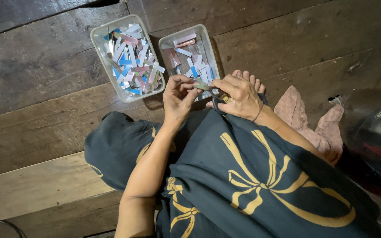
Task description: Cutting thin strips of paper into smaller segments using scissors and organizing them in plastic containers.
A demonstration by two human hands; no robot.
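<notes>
Fingers of the left hand (178, 98) and right hand (241, 96) are pinching together on a small paper strip (200, 86) just above the lap, beside two clear trays (98, 40) of cut strips.

Surface: dark wooden plank floor (45, 70) | on it: two clear plastic trays (97, 37) (211, 44) side by side, holding coloured paper strips (131, 57) | pink cloth (318, 128) crumpled at right

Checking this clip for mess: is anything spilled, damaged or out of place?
Nothing stands out. The strips stay inside both trays, none on the floor. Both hands pinch one strip. A pink cloth lies crumpled nearby.
</notes>
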